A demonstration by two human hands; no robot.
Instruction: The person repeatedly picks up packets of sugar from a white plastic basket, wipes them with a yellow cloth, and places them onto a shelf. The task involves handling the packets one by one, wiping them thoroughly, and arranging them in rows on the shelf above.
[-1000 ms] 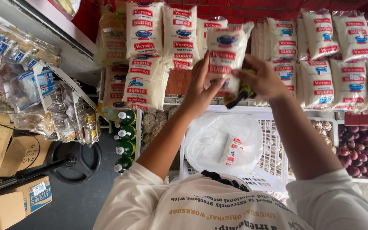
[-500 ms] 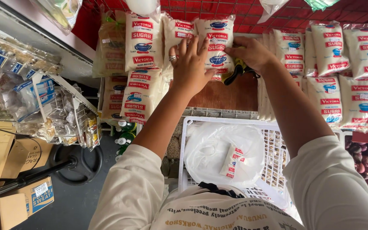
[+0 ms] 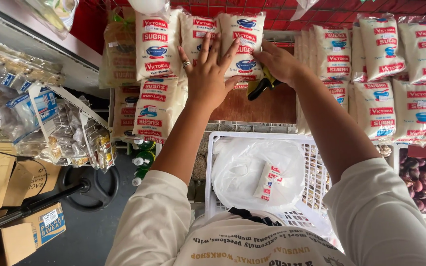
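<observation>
A white packet (image 3: 245,27) with red and blue print lies in the top row of a shelf of similar packets. My left hand (image 3: 207,71) presses flat on its lower left side, fingers spread, a ring on one finger. My right hand (image 3: 278,61) grips the packet's right edge. A yellow and black object (image 3: 259,87) sticks out from under that palm. Bare brown shelf board (image 3: 267,106) shows just below both hands.
Rows of the same packets (image 3: 400,74) fill the shelf right and left. Below stands a white plastic crate (image 3: 317,172) holding a clear bag (image 3: 242,162) with one small packet (image 3: 268,180). Purple onions (image 3: 422,177) lie right, green bottles (image 3: 143,160), cardboard boxes (image 3: 35,224) and a wire rack (image 3: 82,133) left.
Both hands carried the packet up from in front of the shelf and set it into the top row. My left hand went from holding it to lying flat on it.
</observation>
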